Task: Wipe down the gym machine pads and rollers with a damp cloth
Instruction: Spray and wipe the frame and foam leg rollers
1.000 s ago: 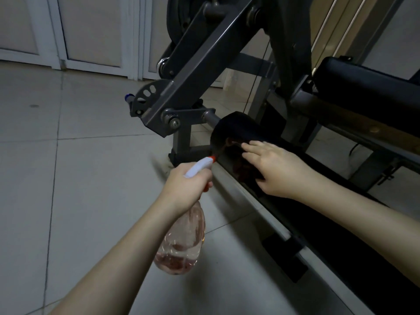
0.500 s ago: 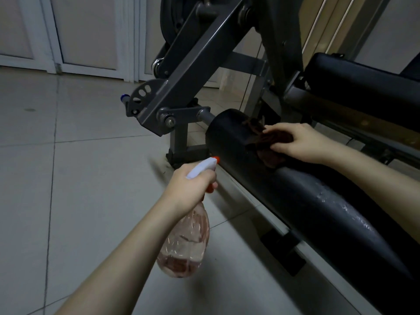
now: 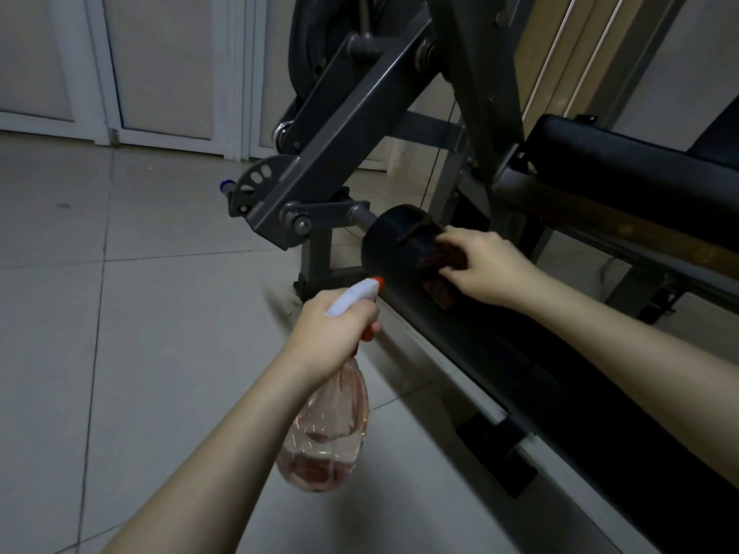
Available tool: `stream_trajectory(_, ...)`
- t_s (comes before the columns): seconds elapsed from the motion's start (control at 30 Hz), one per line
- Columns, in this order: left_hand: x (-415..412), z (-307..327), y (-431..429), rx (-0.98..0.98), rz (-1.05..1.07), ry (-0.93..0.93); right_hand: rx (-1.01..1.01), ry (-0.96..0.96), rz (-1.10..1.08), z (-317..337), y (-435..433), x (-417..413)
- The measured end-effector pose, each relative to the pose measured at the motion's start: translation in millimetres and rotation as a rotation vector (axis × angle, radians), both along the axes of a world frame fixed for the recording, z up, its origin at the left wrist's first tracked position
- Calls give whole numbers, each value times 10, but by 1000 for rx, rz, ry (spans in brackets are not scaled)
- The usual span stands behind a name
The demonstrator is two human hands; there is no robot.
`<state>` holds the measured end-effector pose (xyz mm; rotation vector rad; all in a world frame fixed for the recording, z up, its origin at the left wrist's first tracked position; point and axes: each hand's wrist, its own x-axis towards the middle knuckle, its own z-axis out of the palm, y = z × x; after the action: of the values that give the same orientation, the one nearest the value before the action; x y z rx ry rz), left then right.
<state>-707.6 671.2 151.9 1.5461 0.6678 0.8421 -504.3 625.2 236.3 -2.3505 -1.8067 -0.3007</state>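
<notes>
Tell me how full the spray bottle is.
Nearly empty: the spray bottle in the left hand shows only a shallow reddish pool at its base, clear plastic above.

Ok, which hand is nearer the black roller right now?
Right. The right hand holds a dark cloth against the roller near its end; the left hand grips the spray bottle just beside it.

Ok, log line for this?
right hand holding dark brown cloth against black cylindrical roller | left hand gripping clear plastic spray bottle
</notes>
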Motion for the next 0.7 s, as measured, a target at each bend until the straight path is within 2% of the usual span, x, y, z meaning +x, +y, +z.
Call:
stream_trajectory(0.27, -56, -33, -126, -48, 17, 19, -145, -225, 87, -46, 875, -203)
stream_trajectory(0.5, -185, -76, -72, -13, 27, 83, -255, -352, 227, -302, 560, -217)
stream_trajectory(0.7, -125, -46, -90, -20, 51, 56, -258, -527, 175, -312, 600, -337)
